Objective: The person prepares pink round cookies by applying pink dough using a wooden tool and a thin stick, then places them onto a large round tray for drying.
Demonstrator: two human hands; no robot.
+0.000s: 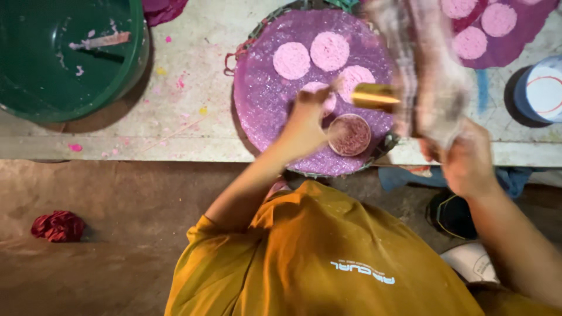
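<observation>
Left hand fingers pinch pink disc on purple tray; right hand fingers clamped on blurred cloth.

I see only few such things. At the right edge, on the surface, stands a round white container with a blue rim and a thin red line on its top, partly cut by the frame. Low on the right, on the floor, lies a white object with small dark print; I cannot tell its kind. On the orange shirt is white lettering.
</observation>
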